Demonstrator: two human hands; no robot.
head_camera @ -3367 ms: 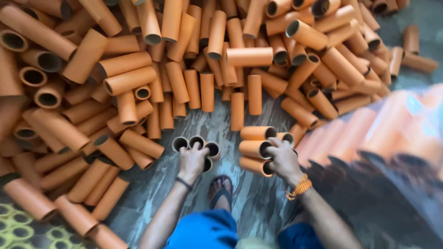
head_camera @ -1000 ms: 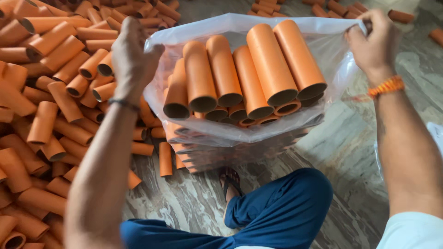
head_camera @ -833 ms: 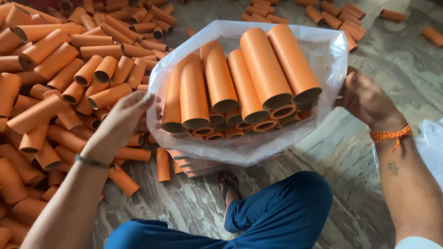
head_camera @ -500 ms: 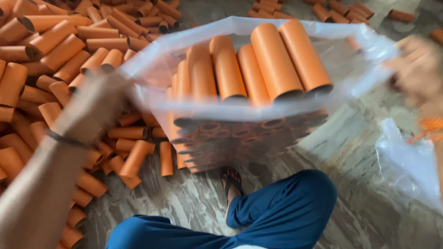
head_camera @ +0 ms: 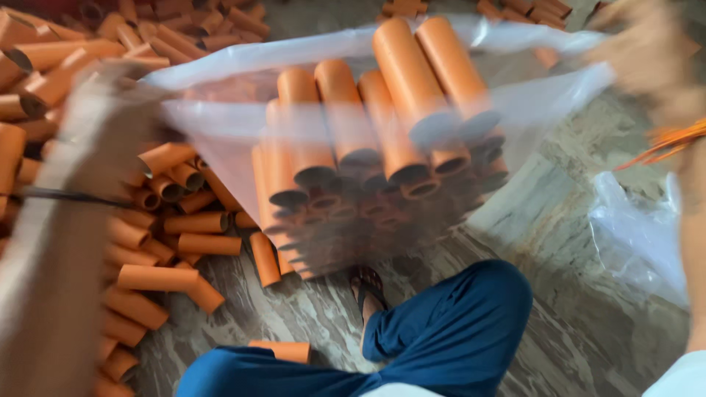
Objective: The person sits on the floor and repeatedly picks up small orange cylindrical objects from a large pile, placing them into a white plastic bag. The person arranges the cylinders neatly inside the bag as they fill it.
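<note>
A clear plastic bag (head_camera: 220,140) packed with several orange tubes (head_camera: 412,81) hangs open in front of me, the tube ends pointing toward me. My left hand (head_camera: 110,125), badly blurred, is at the bag's left rim and seems closed on the plastic. At the bag's upper right corner my right hand (head_camera: 651,55), blurred too, holds the rim. The rim is stretched between both hands. A black band (head_camera: 66,195) circles my left wrist and an orange thread (head_camera: 662,140) my right.
Loose orange tubes (head_camera: 154,279) lie heaped on the floor at the left and behind the bag. My sandalled foot (head_camera: 368,283) and blue trouser leg (head_camera: 456,323) are below the bag. Another crumpled clear bag (head_camera: 640,235) lies on the stone floor at the right.
Both hands left the bag's rim briefly, then came back up to it. The bag has swung and tilted, and the view is now blurred by motion.
</note>
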